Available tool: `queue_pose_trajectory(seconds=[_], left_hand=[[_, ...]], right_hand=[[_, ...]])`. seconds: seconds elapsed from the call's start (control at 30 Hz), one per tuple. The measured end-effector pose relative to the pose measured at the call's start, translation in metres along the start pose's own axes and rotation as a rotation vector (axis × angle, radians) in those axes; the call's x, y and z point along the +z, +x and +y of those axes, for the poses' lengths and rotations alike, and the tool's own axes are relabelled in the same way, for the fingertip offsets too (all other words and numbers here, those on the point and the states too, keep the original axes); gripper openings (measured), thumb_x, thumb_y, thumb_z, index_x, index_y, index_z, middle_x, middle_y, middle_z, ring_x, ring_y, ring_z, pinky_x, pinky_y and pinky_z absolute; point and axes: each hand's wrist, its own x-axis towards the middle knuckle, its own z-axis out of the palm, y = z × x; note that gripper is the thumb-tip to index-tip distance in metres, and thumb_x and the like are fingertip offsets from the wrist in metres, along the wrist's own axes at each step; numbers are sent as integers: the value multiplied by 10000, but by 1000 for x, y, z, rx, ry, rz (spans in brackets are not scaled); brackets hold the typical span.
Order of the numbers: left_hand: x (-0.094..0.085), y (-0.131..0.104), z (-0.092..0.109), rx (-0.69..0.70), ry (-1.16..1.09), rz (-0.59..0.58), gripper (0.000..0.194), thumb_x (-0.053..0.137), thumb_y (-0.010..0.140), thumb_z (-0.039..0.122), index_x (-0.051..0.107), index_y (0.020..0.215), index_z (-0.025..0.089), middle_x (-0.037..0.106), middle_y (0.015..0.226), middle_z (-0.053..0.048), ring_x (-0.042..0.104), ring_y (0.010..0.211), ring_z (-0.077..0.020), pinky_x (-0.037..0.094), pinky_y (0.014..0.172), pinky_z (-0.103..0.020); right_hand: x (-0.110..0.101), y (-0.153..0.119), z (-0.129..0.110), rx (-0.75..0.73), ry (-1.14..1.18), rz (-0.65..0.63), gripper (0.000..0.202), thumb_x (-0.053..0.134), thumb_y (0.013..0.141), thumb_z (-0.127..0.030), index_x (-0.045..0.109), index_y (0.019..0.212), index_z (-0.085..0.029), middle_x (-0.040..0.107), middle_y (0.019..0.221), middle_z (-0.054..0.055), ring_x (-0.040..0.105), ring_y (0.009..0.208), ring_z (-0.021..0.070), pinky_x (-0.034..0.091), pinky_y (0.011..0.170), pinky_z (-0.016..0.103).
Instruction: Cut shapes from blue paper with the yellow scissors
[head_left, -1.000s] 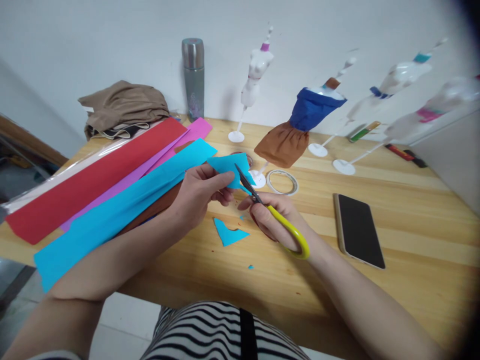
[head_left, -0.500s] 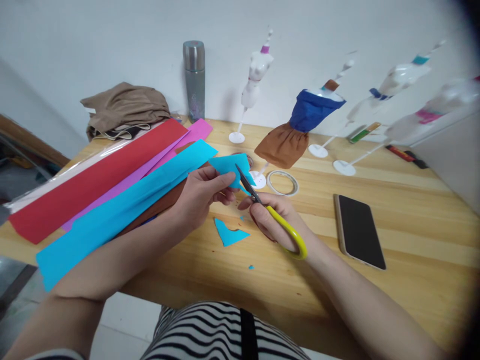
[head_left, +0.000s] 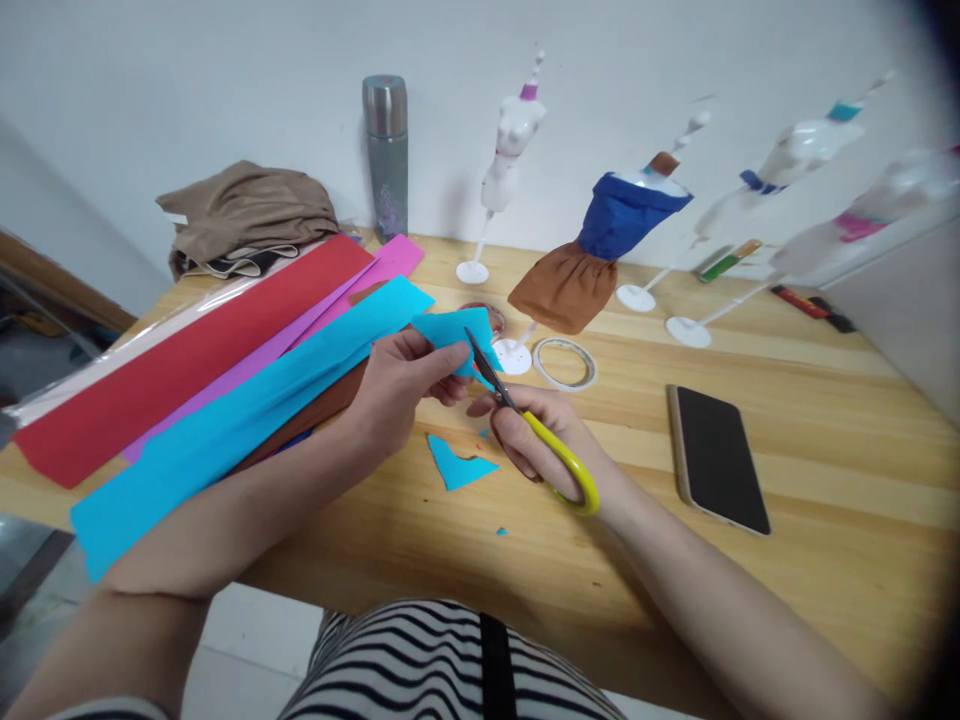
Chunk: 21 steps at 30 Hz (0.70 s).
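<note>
Pinched between thumb and fingers, a small piece of blue paper [head_left: 448, 326] is in my left hand [head_left: 409, 378]. My right hand [head_left: 544, 432] grips yellow-handled scissors [head_left: 561, 452], whose dark blades lie across the right part of that piece. On the table below my hands rests a blue offcut [head_left: 456, 468] with a curved notch, and a tiny blue scrap [head_left: 502, 531] lies nearer the front edge. My left forearm passes over a long folded strip of blue paper [head_left: 247, 410].
Left lie red paper [head_left: 195, 360], pink paper and a brown cloth [head_left: 251, 210]. A flask [head_left: 387, 165] stands behind. Several small mannequins are at the back, one in a blue-and-brown dress [head_left: 600, 250]. A tape roll [head_left: 564, 364] and phone [head_left: 718, 458] lie right.
The scissors and my right hand have shifted slightly left, and the blades sit closer together over the blue piece. My left hand still holds it in nearly the same spot.
</note>
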Motion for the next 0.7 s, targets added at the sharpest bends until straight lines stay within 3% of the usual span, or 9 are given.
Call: queue_pose_trajectory(seconds=[0.23,0.7], left_hand=[[-1,-1,-2,-3,23,-20,222,888,728,300,730,656,162,703,593,-21,628,499,-122,482,519,-239],[-2,0,1,-2,44,-41,203,886,698,294,729,650,175,699,594,-13,634,512,-136,476,518,-243]], right_hand=[[-1,5,8,-22,-5,-15,435,673,975,-643,711,968,-209,429,572,-77,358,489,112,272,489,280],[-6,2,5,-26,-31,-27,506,627,1013,-702,719,956,-207,404,549,-78,315,478,104,226,479,284]])
